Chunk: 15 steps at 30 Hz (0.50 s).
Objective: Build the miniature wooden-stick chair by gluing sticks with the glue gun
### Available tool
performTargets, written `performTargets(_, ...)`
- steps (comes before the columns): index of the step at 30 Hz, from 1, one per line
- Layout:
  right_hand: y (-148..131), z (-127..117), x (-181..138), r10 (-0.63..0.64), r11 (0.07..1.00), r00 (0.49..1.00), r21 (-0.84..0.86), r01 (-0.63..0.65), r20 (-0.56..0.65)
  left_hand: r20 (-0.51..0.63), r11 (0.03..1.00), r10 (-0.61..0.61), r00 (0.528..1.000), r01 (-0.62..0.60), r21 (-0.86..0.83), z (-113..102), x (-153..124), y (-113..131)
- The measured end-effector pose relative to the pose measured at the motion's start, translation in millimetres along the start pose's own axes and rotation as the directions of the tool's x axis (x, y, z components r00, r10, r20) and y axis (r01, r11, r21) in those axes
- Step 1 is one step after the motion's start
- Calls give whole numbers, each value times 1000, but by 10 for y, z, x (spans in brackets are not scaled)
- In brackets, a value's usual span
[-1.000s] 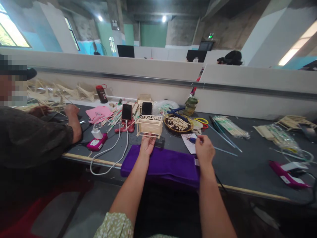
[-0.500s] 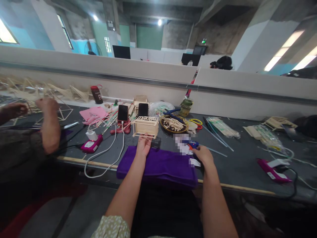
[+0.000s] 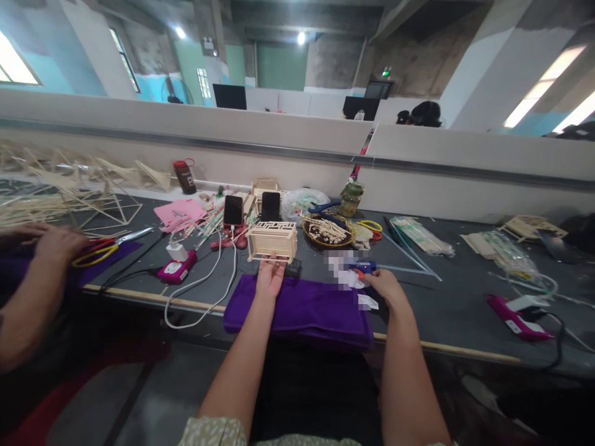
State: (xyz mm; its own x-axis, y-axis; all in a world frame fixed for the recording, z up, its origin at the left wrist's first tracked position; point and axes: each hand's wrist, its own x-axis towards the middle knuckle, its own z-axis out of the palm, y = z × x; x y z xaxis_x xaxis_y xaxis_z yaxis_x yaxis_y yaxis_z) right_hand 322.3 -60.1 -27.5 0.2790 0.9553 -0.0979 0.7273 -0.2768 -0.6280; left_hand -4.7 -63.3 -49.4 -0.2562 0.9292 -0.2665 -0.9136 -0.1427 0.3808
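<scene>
Fingers closed on its lower edge, my left hand (image 3: 271, 277) holds up a small model of wooden sticks (image 3: 272, 241) with slatted sides. It hangs over the back edge of a folded purple cloth (image 3: 297, 313). To the right, my right hand (image 3: 387, 286) grips a blue glue gun (image 3: 365, 267) with an orange trigger, its front end pointing left above some white paper (image 3: 344, 277). My fingers partly cover the gun's handle. Just behind the gun is a round basket (image 3: 352, 240) of loose wooden sticks (image 3: 328, 230).
Two phones (image 3: 233, 211) stand behind the model. A magenta power strip (image 3: 177, 267) with a white cable lies left, another power strip (image 3: 518, 319) right. Scissors (image 3: 111, 246) lie near a co-worker's hands (image 3: 56, 243). A bottle (image 3: 185, 176) and bagged sticks (image 3: 423, 236) are farther back.
My hands keep their holds on the model and the glue gun, with the model slightly turned. The co-worker's hands have come down from the stick frames toward the table edge, uncovering the scissors.
</scene>
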Motion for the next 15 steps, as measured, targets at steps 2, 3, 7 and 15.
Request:
performTargets(2, -41, -20, -57, 14, 998, 1000, 69, -12, -27, 0, 1000, -1, 1000, 1, 1, -14, -25, 7)
performTargets(3, -68, -33, -83, 20, 994, 999, 108, -16, -42, 1, 1000, -1, 1000, 1, 2, -13, -28, 12)
performTargets(7, -216, -75, -146, 22, 958, 997, 286, 1, -77, 25, 1000, 2, 1000, -2, 10, 69, 55, 38)
performTargets(15, -948, 284, -250, -325, 622, 944, 765, 169, 57, 105, 997, -38, 994, 31, 64, 318, 426, -7)
